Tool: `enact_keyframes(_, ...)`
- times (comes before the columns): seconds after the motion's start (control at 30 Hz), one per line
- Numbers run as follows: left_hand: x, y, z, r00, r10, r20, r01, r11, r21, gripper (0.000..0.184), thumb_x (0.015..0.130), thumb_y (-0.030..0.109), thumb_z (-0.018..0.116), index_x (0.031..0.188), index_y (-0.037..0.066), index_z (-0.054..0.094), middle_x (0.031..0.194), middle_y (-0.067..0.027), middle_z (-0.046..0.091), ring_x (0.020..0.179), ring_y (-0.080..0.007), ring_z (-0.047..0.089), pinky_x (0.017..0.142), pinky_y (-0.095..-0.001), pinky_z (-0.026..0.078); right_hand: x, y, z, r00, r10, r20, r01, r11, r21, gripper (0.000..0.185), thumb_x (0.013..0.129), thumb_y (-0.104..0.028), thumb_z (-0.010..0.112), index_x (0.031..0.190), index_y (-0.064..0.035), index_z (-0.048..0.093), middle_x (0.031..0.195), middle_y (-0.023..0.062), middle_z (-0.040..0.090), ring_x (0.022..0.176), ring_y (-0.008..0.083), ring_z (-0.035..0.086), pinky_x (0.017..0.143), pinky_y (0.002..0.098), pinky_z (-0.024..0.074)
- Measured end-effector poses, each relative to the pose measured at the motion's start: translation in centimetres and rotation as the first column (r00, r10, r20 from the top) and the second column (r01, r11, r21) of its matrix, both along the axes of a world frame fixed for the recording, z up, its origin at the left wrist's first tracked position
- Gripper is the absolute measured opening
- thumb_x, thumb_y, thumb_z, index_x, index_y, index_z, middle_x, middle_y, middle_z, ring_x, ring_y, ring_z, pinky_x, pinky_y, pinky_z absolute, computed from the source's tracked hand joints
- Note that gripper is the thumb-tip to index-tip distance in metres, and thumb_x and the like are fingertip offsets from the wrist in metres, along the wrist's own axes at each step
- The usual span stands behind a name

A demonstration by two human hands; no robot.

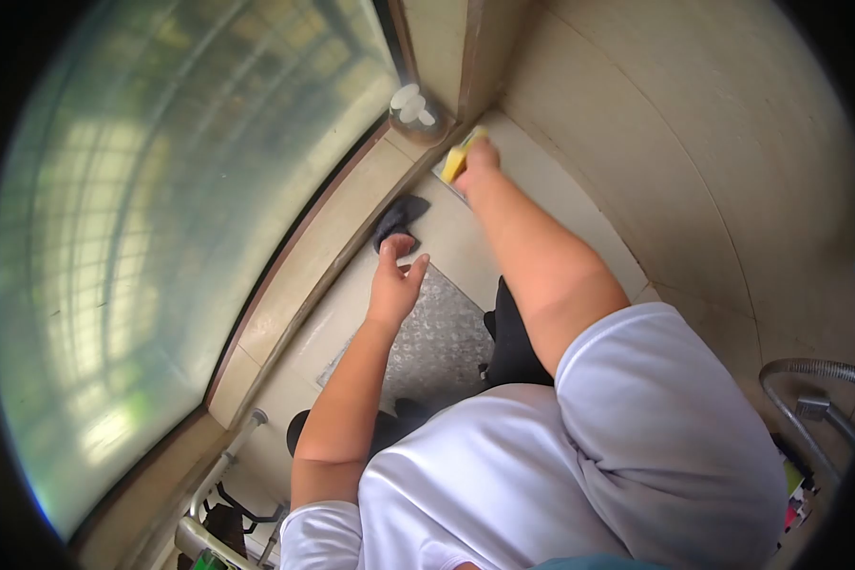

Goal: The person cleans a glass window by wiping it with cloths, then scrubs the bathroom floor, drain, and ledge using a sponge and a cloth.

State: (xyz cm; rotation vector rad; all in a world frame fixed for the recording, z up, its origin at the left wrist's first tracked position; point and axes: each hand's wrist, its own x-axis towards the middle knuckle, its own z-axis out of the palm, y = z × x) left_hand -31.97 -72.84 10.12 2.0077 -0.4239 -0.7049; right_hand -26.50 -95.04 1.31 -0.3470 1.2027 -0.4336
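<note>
In the corner of the tiled floor, my right hand (483, 160) is closed round a yellow sponge (458, 161). The sponge is over a small grey plate (443, 171) set in the floor, which it partly covers. My left hand (399, 271) reaches toward the window-side ledge, its fingers bent at a dark grey, cloth-like piece (401, 214). The thumb stands apart from these fingers. Whether they grip the dark piece or only touch it, I cannot tell.
A grey textured mat (437, 332) lies below my hands. A rounded container with a whitish top (416, 109) stands on the ledge (304, 256) beside the frosted window (180, 209). To the right are a tiled wall (674, 142) and a metal hose (807, 366); a pipe (220, 465) runs lower left.
</note>
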Motion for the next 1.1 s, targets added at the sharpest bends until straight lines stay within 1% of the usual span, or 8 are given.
enact_keyframes(0.27, -0.5, 2.5, -1.4, 0.991, 0.005, -0.135, 0.008, 0.995, 0.095, 0.03, 0.08, 0.013, 0.058, 0.105, 0.003, 0.045, 0.105, -0.0107, 0.052, 0.099, -0.0213, 0.052, 0.075, -0.0301, 0.048, 3.8, -1.8, 5.0, 0.998, -0.011, 0.064, 0.047, 0.802, -0.596, 0.043, 0.085, -0.018, 0.044, 0.123, 0.0013, 0.037, 0.121, 0.0131, 0.043, 0.109, 0.0239, 0.044, 0.09, 0.031, 0.035)
enact_keyframes(0.47, -0.9, 1.5, -0.7, 0.982, -0.048, -0.183, 0.065, 0.994, 0.088, 0.029, 0.081, 0.013, 0.057, 0.105, 0.002, 0.045, 0.103, -0.0098, 0.053, 0.095, -0.0202, 0.054, 0.076, -0.03, 0.047, 4.5, -1.0, 4.6, 0.988, -0.138, 0.069, 0.154, 0.868, -0.472, 0.03, 0.086, -0.012, 0.046, 0.115, -0.0029, 0.047, 0.107, 0.0059, 0.053, 0.094, 0.0166, 0.05, 0.081, 0.0275, 0.0387)
enact_keyframes(0.6, -0.5, 0.7, -1.2, 0.972, -0.056, -0.229, 0.071, 0.996, 0.058, 0.028, 0.081, 0.013, 0.056, 0.105, 0.003, 0.046, 0.102, -0.0095, 0.054, 0.093, -0.019, 0.055, 0.076, -0.0297, 0.046, 4.2, -0.8, 2.7, 0.974, -0.143, -0.177, -0.084, 0.497, -0.864, 0.033, 0.085, -0.011, 0.047, 0.117, -0.0034, 0.045, 0.115, 0.0069, 0.049, 0.104, 0.0183, 0.047, 0.085, 0.0284, 0.0385)
enact_keyframes(0.63, -0.6, 0.5, -1.4, 0.97, -0.059, -0.236, 0.073, 0.996, 0.052, 0.028, 0.081, 0.012, 0.056, 0.105, 0.003, 0.046, 0.102, -0.0095, 0.054, 0.093, -0.0187, 0.055, 0.075, -0.0296, 0.046, 4.1, -1.4, 1.4, 0.989, -0.083, -0.123, -0.027, 0.713, -0.7, 0.033, 0.085, -0.01, 0.047, 0.117, -0.0025, 0.046, 0.113, 0.0073, 0.05, 0.104, 0.0193, 0.048, 0.087, 0.0279, 0.038)
enact_keyframes(0.73, -0.7, -0.2, -1.2, 0.975, -0.081, -0.206, 0.088, 0.996, 0.025, 0.028, 0.082, 0.012, 0.056, 0.105, 0.002, 0.046, 0.102, -0.0094, 0.054, 0.092, -0.0184, 0.055, 0.075, -0.0294, 0.046, 2.9, -2.2, 6.2, 1.0, 0.007, -0.031, -0.017, 0.935, -0.355, 0.033, 0.084, -0.009, 0.047, 0.116, 0.0, 0.045, 0.11, 0.0079, 0.052, 0.102, 0.019, 0.049, 0.085, 0.0266, 0.0383)
enact_keyframes(0.87, -1.0, -0.6, -1.7, 0.967, -0.08, -0.24, 0.096, 0.994, 0.053, 0.027, 0.082, 0.012, 0.056, 0.105, 0.002, 0.046, 0.101, -0.0092, 0.054, 0.092, -0.0184, 0.055, 0.074, -0.0292, 0.046, 3.9, -2.8, 4.5, 0.994, -0.111, 0.02, 0.09, 0.664, -0.742, 0.034, 0.083, -0.007, 0.049, 0.117, -0.0021, 0.045, 0.106, 0.0086, 0.054, 0.092, 0.016, 0.053, 0.078, 0.0289, 0.0424)
enact_keyframes(1.0, -1.4, -0.9, -1.5, 0.966, -0.117, -0.232, 0.13, 0.991, 0.042, 0.026, 0.082, 0.012, 0.055, 0.105, 0.002, 0.046, 0.1, -0.0094, 0.054, 0.091, -0.019, 0.055, 0.075, -0.0291, 0.046, 3.3, -4.6, 3.8, 0.989, -0.135, -0.061, 0.093, 0.886, -0.454, 0.025, 0.08, 0.0, 0.051, 0.105, -0.0021, 0.049, 0.099, 0.0064, 0.055, 0.085, 0.0167, 0.054, 0.076, 0.0289, 0.0436)
enact_keyframes(1.1, -1.0, -0.7, -2.0, 0.968, -0.094, -0.232, 0.11, 0.992, 0.056, 0.026, 0.082, 0.013, 0.055, 0.104, 0.002, 0.046, 0.1, -0.0097, 0.055, 0.09, -0.0195, 0.056, 0.076, -0.0294, 0.046, 3.8, -4.4, 7.8, 0.974, -0.217, 0.06, 0.215, 0.814, -0.54, 0.02, 0.078, 0.002, 0.051, 0.098, -0.0021, 0.049, 0.093, 0.0062, 0.055, 0.081, 0.0159, 0.053, 0.072, 0.0288, 0.0438)
